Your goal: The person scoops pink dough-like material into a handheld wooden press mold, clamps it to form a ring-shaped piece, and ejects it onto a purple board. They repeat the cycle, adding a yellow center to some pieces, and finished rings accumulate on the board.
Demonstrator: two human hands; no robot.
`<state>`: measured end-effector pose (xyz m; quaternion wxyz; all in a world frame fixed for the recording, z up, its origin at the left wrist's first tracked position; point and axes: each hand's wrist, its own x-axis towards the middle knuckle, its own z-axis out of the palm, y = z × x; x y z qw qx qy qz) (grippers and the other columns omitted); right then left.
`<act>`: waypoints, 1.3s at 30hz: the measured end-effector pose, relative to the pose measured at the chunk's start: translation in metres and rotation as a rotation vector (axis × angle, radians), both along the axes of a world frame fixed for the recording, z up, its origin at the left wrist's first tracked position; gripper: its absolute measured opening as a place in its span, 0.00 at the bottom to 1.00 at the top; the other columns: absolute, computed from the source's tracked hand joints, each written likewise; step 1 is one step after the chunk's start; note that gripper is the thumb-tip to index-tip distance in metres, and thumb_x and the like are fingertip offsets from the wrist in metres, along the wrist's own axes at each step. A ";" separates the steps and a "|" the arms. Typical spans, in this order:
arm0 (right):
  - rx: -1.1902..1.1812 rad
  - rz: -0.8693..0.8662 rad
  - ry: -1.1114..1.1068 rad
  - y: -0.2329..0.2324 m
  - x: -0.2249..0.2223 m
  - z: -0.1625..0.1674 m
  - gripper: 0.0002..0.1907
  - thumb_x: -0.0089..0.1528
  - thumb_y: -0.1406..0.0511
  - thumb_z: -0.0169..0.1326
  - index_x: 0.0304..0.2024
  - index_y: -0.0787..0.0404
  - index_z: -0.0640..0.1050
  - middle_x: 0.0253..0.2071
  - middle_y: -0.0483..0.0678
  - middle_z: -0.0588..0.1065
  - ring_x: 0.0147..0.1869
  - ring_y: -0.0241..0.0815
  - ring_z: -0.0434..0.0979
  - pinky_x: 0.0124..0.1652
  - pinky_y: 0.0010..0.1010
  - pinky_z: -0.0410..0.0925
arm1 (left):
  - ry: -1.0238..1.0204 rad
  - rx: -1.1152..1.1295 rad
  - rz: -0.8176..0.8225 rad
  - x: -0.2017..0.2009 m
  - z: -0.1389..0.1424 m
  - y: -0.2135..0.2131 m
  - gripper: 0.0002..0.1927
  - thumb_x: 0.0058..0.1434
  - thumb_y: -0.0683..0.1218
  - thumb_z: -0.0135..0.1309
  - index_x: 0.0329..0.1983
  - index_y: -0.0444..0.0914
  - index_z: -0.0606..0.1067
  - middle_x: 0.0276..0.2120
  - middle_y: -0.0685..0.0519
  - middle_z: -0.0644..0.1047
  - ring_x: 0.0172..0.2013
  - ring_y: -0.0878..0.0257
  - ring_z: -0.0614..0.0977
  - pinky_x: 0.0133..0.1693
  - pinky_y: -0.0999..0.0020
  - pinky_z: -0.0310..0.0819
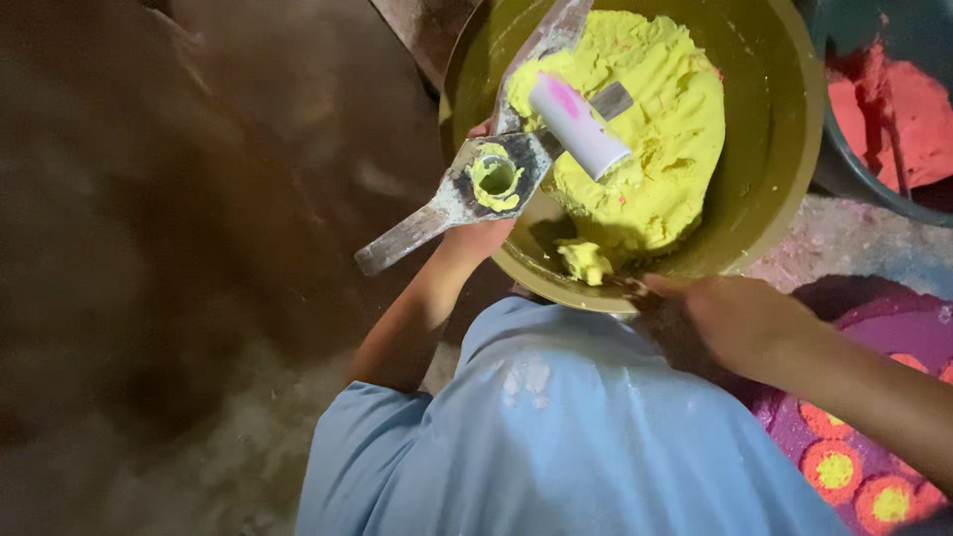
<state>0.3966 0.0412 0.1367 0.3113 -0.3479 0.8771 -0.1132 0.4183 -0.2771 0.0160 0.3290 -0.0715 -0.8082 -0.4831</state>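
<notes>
**Hands at work over yellow paste**

Left hand gripping a grey metal mold from below, cavity packed with yellow paste, above the olive basin. Right hand blurred at the basin's near rim, fingers loosely curled, grip impossible to tell. Heaped yellow paste filling the basin. White cylinder lying across the mold, likely to roll off if tilted.

A dim, brown, dusty floor fills the left side — paler grit scattered near its lower edge — while at right the ground lies speckled with pink and white powder.
</notes>
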 end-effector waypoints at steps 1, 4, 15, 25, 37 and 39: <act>0.231 0.035 -0.044 0.006 -0.004 0.006 0.28 0.66 0.63 0.43 0.69 0.40 0.70 0.49 0.56 0.79 0.50 0.55 0.82 0.50 0.43 0.73 | -0.035 0.051 -0.003 -0.001 -0.001 -0.002 0.24 0.65 0.39 0.63 0.63 0.40 0.70 0.58 0.50 0.75 0.61 0.60 0.76 0.66 0.66 0.68; 0.183 -0.055 -0.107 0.032 -0.020 0.042 0.26 0.63 0.62 0.48 0.66 0.43 0.72 0.49 0.48 0.83 0.47 0.49 0.85 0.48 0.38 0.75 | -0.131 0.274 -0.063 -0.003 0.000 0.000 0.23 0.66 0.42 0.62 0.63 0.38 0.71 0.58 0.49 0.76 0.58 0.59 0.78 0.64 0.65 0.71; 0.355 -0.002 0.390 -0.009 -0.063 0.150 0.19 0.63 0.53 0.49 0.55 0.39 0.80 0.39 0.44 0.83 0.42 0.49 0.83 0.41 0.41 0.73 | -0.060 -0.262 -0.239 -0.012 0.101 0.042 0.34 0.58 0.50 0.65 0.67 0.40 0.67 0.57 0.50 0.77 0.51 0.56 0.84 0.52 0.64 0.82; 0.057 0.143 0.785 -0.020 -0.006 0.160 0.21 0.58 0.65 0.53 0.55 0.50 0.79 0.44 0.44 0.80 0.38 0.45 0.82 0.32 0.37 0.73 | -0.547 -0.175 -0.153 -0.043 0.064 0.035 0.31 0.56 0.45 0.63 0.64 0.41 0.69 0.53 0.44 0.76 0.50 0.51 0.81 0.51 0.56 0.81; -0.737 -0.284 0.130 -0.036 -0.003 0.020 0.27 0.64 0.75 0.53 0.67 0.60 0.71 0.61 0.60 0.76 0.62 0.50 0.78 0.57 0.36 0.69 | -0.235 -0.476 0.355 -0.076 0.097 0.023 0.39 0.62 0.46 0.64 0.74 0.39 0.62 0.68 0.45 0.71 0.61 0.48 0.77 0.34 0.64 0.79; -0.801 -0.204 -0.026 -0.015 -0.015 0.023 0.25 0.65 0.77 0.50 0.66 0.62 0.73 0.65 0.62 0.75 0.66 0.50 0.74 0.62 0.38 0.64 | -0.040 -0.328 0.235 -0.066 0.105 0.018 0.47 0.55 0.50 0.67 0.74 0.37 0.59 0.67 0.45 0.70 0.61 0.49 0.77 0.51 0.59 0.82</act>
